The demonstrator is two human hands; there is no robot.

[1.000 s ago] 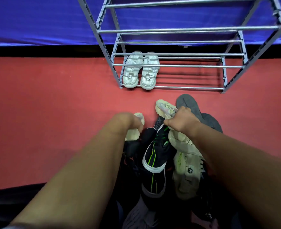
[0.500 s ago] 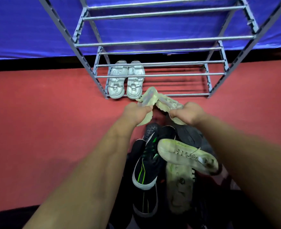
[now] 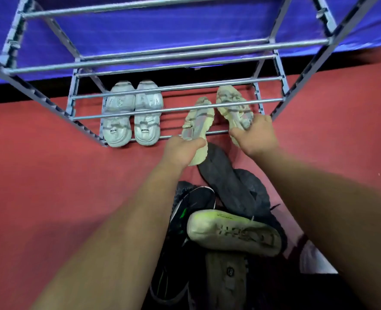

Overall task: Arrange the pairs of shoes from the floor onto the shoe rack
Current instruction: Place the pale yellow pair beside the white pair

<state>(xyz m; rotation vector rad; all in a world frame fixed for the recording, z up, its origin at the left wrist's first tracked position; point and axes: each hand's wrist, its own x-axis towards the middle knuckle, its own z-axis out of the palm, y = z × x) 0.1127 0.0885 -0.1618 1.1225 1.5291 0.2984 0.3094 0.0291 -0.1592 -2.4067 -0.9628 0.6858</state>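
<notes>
Both hands are at the shoe rack [image 3: 162, 56]! The left hand [image 3: 182, 151] has its fingers curled round the heel of a cream shoe [image 3: 198, 117], toe pointing in over the bottom shelf. The right hand [image 3: 255, 137] grips the heel of the second cream shoe [image 3: 232, 104], just beside it and further in. A white pair [image 3: 118, 121] sits on the same shelf at the left (neatly side by side). A pile of shoes [image 3: 232, 233] lies on the red floor [image 3: 50, 175] between the arms.
</notes>
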